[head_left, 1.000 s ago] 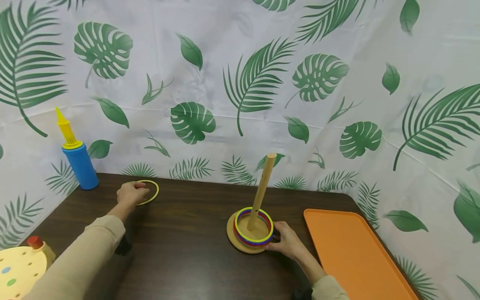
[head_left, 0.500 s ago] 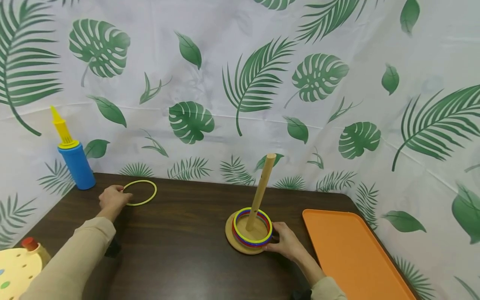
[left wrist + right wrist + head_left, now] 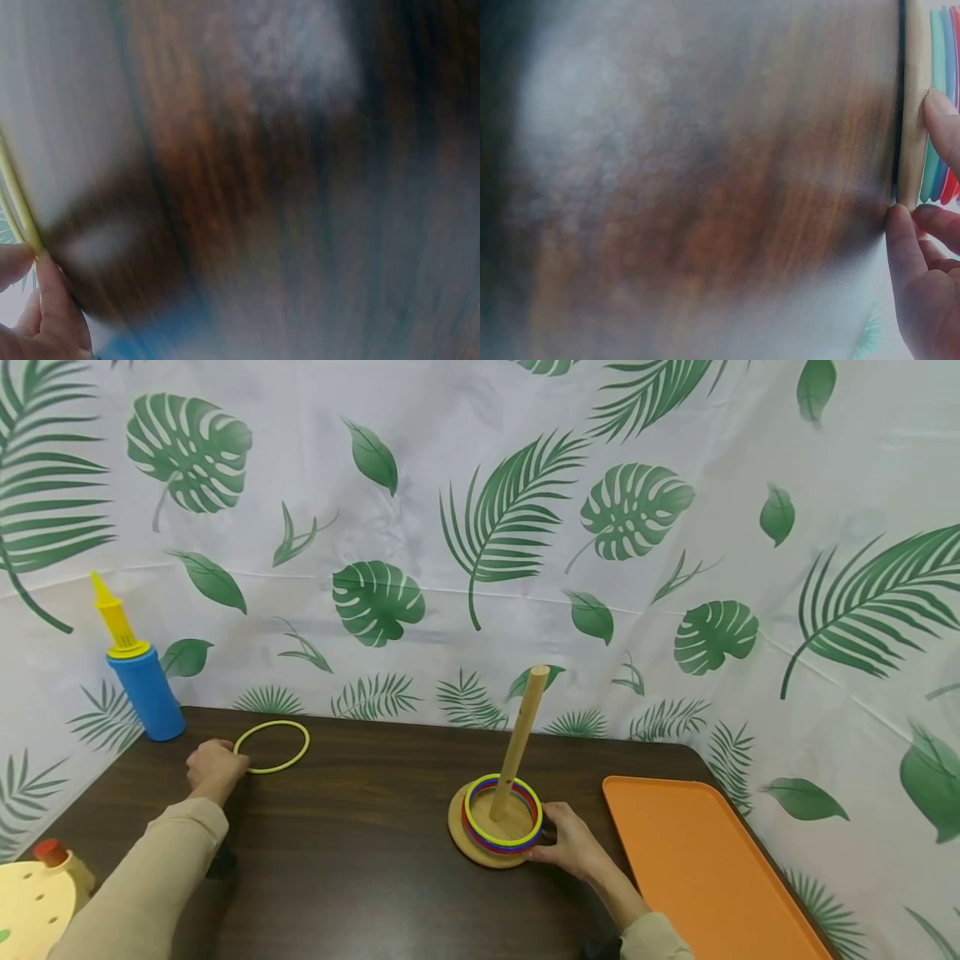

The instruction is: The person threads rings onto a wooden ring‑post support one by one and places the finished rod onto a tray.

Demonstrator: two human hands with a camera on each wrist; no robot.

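My left hand is at the left edge of a thin yellow ring over the back left of the table. In the left wrist view, thumb and fingertips pinch that yellow ring. Right of centre stands a round wooden base with a wooden post. Several coloured rings are stacked around the post, a yellow one on top. My right hand grips the base's right side; in the right wrist view, thumb and fingers hold the wooden base's rim beside the rings.
A blue and yellow hand pump stands at the back left corner. At the left edge is a cream perforated toy with a red peg. An orange tray lies on the right. Behind the dark table hangs a leaf-print cloth.
My left hand has moved left across the ring to its left edge, uncovering more of it. The right hand stays at the base. The head view has shifted slightly.
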